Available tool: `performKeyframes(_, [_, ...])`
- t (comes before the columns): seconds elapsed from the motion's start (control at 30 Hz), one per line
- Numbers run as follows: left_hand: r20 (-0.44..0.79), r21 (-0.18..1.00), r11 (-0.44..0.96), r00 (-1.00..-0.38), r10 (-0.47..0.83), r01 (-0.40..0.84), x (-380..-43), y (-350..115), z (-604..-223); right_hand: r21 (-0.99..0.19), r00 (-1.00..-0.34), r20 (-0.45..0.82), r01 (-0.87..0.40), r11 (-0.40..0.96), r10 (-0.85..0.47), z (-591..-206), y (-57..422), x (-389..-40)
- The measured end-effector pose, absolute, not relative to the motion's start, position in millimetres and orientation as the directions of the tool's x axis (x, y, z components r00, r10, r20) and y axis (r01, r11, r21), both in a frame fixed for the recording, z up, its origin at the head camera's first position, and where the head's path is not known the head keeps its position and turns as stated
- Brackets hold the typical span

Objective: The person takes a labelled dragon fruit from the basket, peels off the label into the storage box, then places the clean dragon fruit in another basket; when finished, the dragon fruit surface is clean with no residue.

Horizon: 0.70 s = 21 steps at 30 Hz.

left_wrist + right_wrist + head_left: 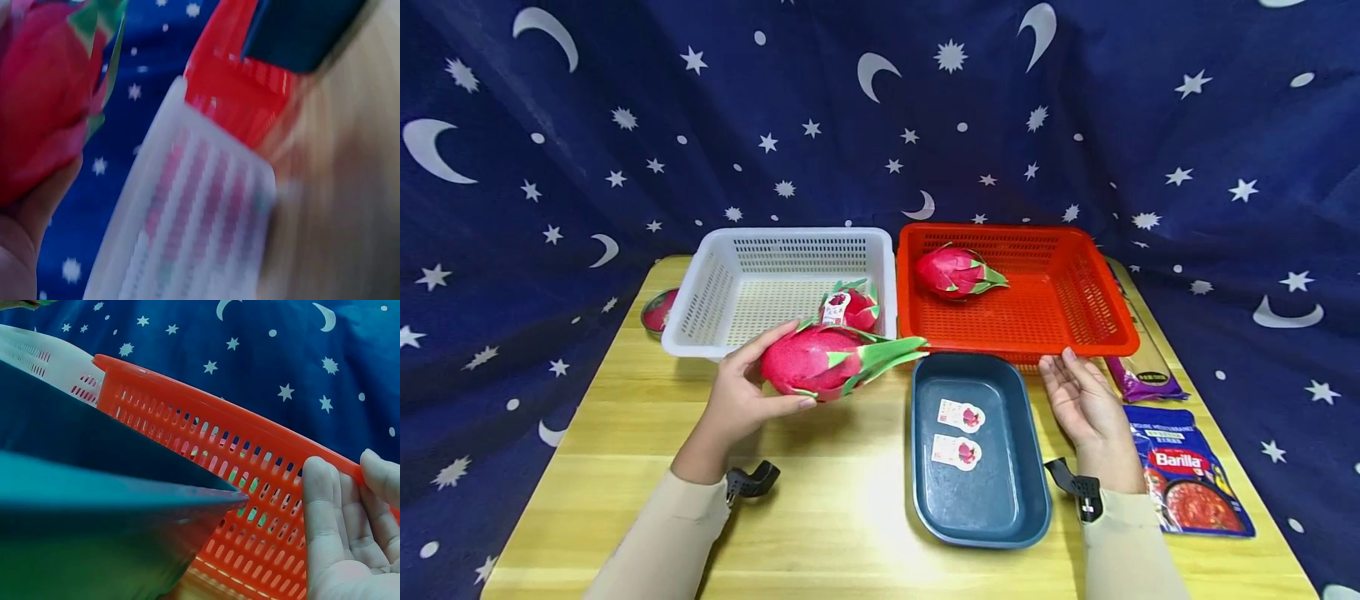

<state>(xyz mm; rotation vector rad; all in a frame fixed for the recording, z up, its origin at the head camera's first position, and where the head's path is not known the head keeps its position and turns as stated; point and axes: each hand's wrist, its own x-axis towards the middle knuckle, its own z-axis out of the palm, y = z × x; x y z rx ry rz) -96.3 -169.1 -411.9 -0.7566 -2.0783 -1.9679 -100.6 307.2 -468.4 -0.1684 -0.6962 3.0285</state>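
My left hand (737, 396) grips a pink dragon fruit (808, 362) from its rounded end, thumb along the near side, with the green leafy tip pointing right. The fruit is held up before the white basket (679, 333), inside which a second dragon fruit (861, 310) bears a white label (836, 308). Palm up, my right hand (1086, 404) has its fingertips at the front rim of the red basket (1045, 304); the right wrist view shows relaxed fingers (320, 494) against the perforated wall. One more dragon fruit (951, 272) lies in the red basket's left part.
A dark blue tray (977, 512) stands between my forearms, with two fruit-printed labels (961, 415) inside. At right lie a blue Barilla pouch (1187, 483) and a purple-ended packet (1150, 375). Behind the white basket's left side sits a round tin (658, 312). A starry curtain (820, 100) hangs behind.
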Motion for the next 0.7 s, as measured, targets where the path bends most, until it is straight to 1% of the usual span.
performKeyframes(0.07, [0.466, 0.879, -0.017, -0.854, 0.232, 0.476, -108, -153, -405, -0.439, -0.994, -0.095, -0.003, -0.899, 0.050, -468, 309, -100])
performKeyframes(0.17, [0.466, 0.878, 0.004, -0.856, 0.226, 0.479, -124, -124, -399, -0.439, -0.994, -0.100, 0.007, -0.899, 0.042, -468, 311, -100])
performKeyframes(0.37, [0.478, 0.856, 0.091, -0.847, 0.233, 0.508, -159, -55, -392, -0.446, -0.994, -0.097, -0.001, -0.895, 0.049, -468, 313, -100])
performKeyframes(0.47, [0.465, 0.846, 0.153, -0.847, 0.257, 0.510, -172, -24, -392, -0.455, -0.994, -0.101, 0.005, -0.891, 0.046, -469, 313, -100])
performKeyframes(0.7, [0.364, 0.797, 0.359, -0.860, 0.358, 0.486, -203, 27, -393, -0.474, -0.994, -0.096, 0.000, -0.880, 0.052, -470, 312, -100])
